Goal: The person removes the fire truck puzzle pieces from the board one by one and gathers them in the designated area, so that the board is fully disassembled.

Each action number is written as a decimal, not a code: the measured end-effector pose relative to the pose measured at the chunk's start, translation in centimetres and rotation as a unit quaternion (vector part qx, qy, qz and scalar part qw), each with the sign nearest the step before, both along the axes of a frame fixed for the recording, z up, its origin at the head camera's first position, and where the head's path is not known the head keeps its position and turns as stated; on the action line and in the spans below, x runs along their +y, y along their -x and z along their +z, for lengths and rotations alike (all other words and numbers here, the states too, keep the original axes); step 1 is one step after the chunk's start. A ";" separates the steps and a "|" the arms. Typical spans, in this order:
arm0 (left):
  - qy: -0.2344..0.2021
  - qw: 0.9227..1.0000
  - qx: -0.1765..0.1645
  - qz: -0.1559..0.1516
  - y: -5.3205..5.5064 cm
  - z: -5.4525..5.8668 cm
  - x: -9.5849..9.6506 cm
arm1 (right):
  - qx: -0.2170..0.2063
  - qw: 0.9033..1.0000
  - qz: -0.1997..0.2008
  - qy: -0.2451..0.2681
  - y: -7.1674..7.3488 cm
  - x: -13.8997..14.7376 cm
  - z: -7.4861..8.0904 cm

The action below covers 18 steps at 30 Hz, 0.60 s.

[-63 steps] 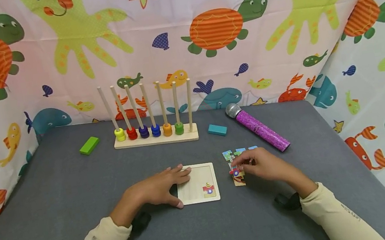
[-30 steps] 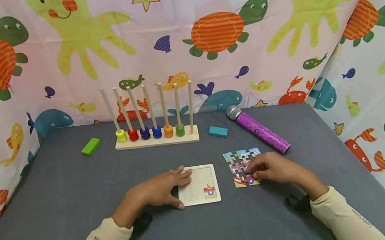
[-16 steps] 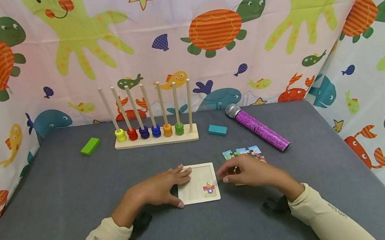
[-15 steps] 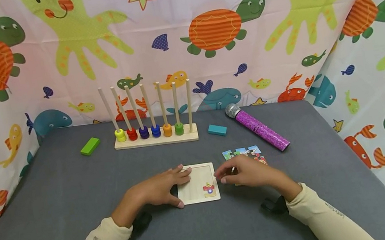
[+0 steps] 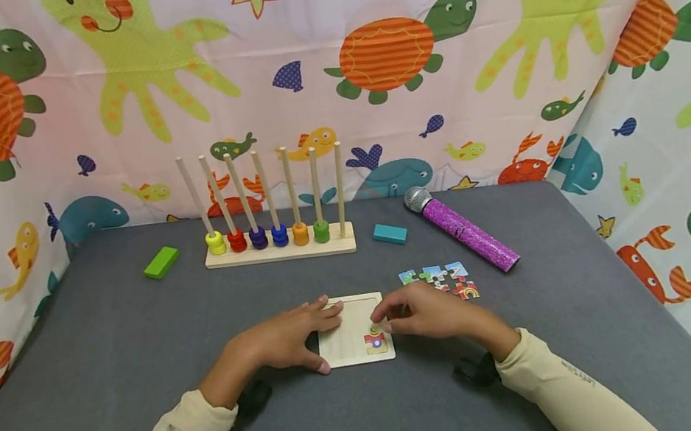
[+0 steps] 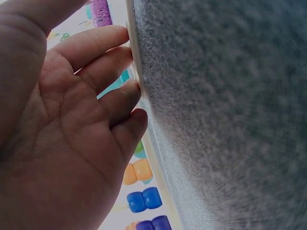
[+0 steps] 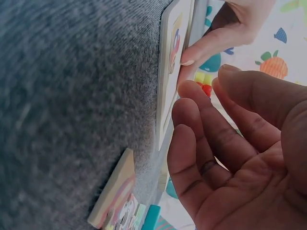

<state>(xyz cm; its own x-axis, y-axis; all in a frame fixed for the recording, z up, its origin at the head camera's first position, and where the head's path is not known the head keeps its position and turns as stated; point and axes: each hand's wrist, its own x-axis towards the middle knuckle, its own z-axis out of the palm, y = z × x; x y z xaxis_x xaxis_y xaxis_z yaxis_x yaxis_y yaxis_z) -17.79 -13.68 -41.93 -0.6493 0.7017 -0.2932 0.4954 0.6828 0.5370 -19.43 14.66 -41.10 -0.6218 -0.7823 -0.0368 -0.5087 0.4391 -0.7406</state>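
Note:
A shallow wooden puzzle tray [image 5: 344,350] lies on the table with one jigsaw piece [image 5: 375,343] in its near right corner, red and yellow with a blue wheel. My left hand [image 5: 283,336] rests on the tray's left side, fingers spread on its surface and thumb by the near edge. Over the tray's right edge hovers my right hand [image 5: 434,312], its fingertips near that piece. In the right wrist view the fingers [image 7: 184,139] are loosely bent, with nothing seen between them and the thumb. Loose puzzle pieces [image 5: 466,289] lie beyond the right hand, which hides some of them.
Behind the tray stands a wooden peg rack [image 5: 280,252] with coloured beads. A green block [image 5: 161,262] lies to its left, a teal block [image 5: 390,233] to its right. Further right is a glittery purple microphone [image 5: 465,231]. A sea-animal curtain [image 5: 303,21] closes off the back.
My right hand put a puzzle piece down among the loose ones, let it go, and moved left to the tray's right edge. The left hand stayed on the tray.

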 end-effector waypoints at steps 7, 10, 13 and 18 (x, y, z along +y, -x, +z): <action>-0.005 1.000 0.003 -0.007 0.1 0.0 0.0 | 0.010 1.000 0.007 0.002 0.1 -0.2 -0.1; -0.004 1.000 0.005 -0.006 0.1 0.0 -0.1 | 0.003 1.000 0.009 -0.001 0.1 -0.4 -0.1; -0.003 1.000 0.006 -0.006 0.1 0.0 -0.1 | -0.004 1.000 0.016 -0.005 0.1 -0.7 -0.2; -0.011 1.000 0.005 -0.010 0.0 -0.1 -0.1 | -0.014 1.000 0.018 -0.004 0.0 -1.1 -0.4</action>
<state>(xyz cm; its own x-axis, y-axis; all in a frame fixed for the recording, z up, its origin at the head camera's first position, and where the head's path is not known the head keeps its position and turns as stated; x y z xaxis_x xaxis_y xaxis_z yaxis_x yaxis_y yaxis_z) -17.84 -13.77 -42.02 -0.6373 0.7213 -0.2713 0.5149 0.6605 0.5465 -19.42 13.59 -41.51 -0.5923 -0.8034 -0.0603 -0.5024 0.4268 -0.7520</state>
